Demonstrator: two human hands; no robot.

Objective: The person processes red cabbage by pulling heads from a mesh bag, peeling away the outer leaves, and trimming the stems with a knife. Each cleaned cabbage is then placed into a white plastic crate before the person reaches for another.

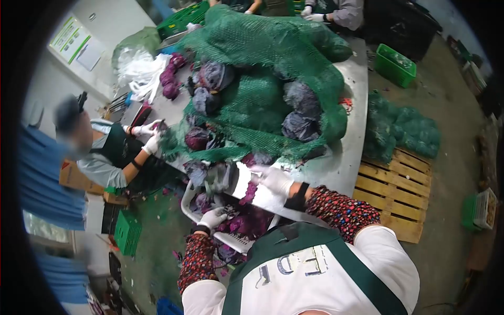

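Purple cabbage [221,177], blurred, at the tabletop's [349,170] near edge, beside the white basket [237,242] of leaves [251,220]! Right hand [275,181] close by, blurred, its grip unclear; left hand [212,218] over the basket, fingers bent, hold impossible to tell. Green netting [252,38] sprawls beyond.

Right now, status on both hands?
Left hand at white basket. Right hand, blurred, near purple leaves. Green mesh and purple cabbages crowd the table beyond.

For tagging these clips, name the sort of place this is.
Likely a vegetable-sorting or packing room: purple cabbages and green mesh netting on a metal table, stacked green crates, and a wooden pallet.
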